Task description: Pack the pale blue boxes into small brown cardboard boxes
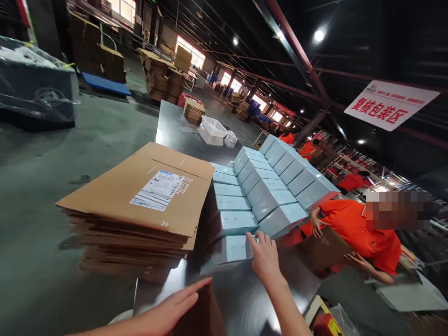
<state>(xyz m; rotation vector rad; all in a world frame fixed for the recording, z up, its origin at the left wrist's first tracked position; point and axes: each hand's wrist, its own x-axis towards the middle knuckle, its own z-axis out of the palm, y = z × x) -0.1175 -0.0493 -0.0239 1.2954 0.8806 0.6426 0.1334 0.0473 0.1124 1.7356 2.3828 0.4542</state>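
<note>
Two bare hands reach over a shiny metal table [241,298]. Right hand [265,257], at about 5 o'clock in the view, lies on the nearest pale blue box [236,248], with its fingers bent down over the box's right end. Whether it is truly gripping the box, I cannot tell. Left hand [175,305], at about 6 o'clock, is flat with its fingers straight and close together. It rests on the top edge of a brown cardboard piece [203,317] at the bottom of the view.

That nearest box lies flat at the near end of a row of the same boxes [231,196], which runs away toward 12 o'clock. Just beside them, toward 2 o'clock, more pale blue boxes [276,186] lean in slanted rows.

At 9 o'clock sits a tall stack of flat cardboard boxes [140,210], with a white label [157,189] on the top one.

At 3 o'clock a person in an orange shirt [353,228] holds a brown carton [324,249] with both hands. A white basket [213,129] stands far up the table near 12 o'clock.
</note>
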